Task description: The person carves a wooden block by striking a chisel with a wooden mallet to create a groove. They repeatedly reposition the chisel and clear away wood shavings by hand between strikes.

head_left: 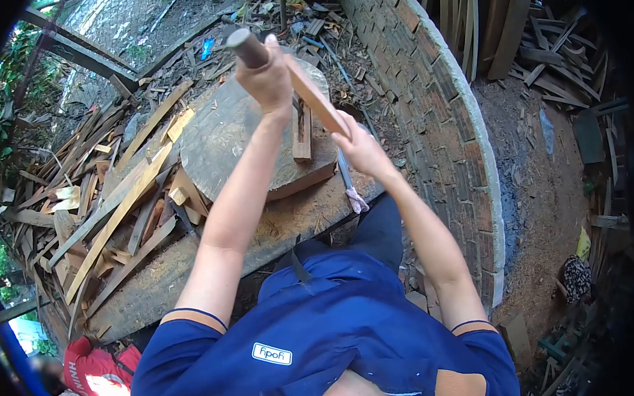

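Note:
My left hand (269, 77) is raised and shut on the dark round handle of a tool (245, 47); the tool's head is hidden. My right hand (358, 148) grips the lower end of a reddish wooden slat (314, 96), which slants up and to the left behind my left hand. Both are above a round wooden chopping block (221, 142) that rests on a weathered plank bench (163, 278). A short notched piece of wood (300, 131) lies on the block just below the slat.
A heap of wood strips and offcuts (109, 202) covers the bench's left side. A blade with a pink-wrapped handle (350, 187) lies beside the block. A curved brick wall (434, 99) runs on the right, with planks (494, 16) beyond. A person in red (89, 371) crouches at bottom left.

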Demonstrator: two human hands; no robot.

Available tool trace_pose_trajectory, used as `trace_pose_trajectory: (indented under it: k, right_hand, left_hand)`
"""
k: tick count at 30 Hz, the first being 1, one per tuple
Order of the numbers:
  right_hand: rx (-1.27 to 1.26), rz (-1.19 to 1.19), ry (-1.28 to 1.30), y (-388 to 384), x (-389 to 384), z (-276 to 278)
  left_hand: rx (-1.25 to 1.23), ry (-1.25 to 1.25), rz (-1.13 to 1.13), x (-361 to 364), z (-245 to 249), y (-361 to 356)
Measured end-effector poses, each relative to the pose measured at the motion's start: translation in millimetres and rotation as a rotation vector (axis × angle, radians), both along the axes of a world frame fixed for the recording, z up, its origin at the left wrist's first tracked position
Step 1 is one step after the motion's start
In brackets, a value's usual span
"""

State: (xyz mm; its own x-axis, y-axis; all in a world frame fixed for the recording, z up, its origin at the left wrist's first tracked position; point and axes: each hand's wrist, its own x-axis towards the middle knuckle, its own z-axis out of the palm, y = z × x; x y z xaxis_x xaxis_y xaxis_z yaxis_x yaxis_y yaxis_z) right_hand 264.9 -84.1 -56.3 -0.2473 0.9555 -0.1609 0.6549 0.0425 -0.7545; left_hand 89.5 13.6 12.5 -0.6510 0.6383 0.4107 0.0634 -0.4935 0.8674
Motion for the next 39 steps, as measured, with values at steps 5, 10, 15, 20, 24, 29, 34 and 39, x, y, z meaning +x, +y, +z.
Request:
trace_pose_trajectory:
  k: [5, 10, 15, 20, 24, 29, 34, 39]
  right_hand:
    - [0.198, -0.024, 0.399, 11.8, -13.1, 186.7]
    - [0.756, 0.214, -0.010, 15.1, -24.2, 212.2]
    - [0.588, 0.275, -0.188, 3.4, -15.3, 235.1]
    - [0.414, 0.228, -0.330, 3.8, -18.8, 204.1]
    - [0.205, 0.193, 0.168, 14.3, -12.7, 163.0]
    - [-0.138, 0.041, -0.130, 25.3, -0.2, 58.7]
    - [-0.077, 0.014, -0.218, 3.7, -5.4, 24.3]
    - [-0.066, -0.014, -0.203, -1.2, -8.9, 21.4]
  left_hand:
    - [-0.002, -0.027, 0.037, 6.5, -6.5, 4.5]
    - [0.136, 0.050, -0.045, 22.8, 8.3, -9.7]
    - [0.124, -0.090, -0.128, 16.3, 1.6, -6.8]
    - [0.163, -0.131, -0.131, 8.0, -0.8, -7.2]
    - [0.012, -0.327, -0.220, -19.4, -11.7, -6.4]
    - [0.018, -0.490, -0.118, -28.9, -9.5, -11.7]
    - [0.034, -0.589, -0.128, -42.0, -13.7, -23.5]
    - [-0.430, -1.169, 0.185, -100.6, -84.8, -20.3]
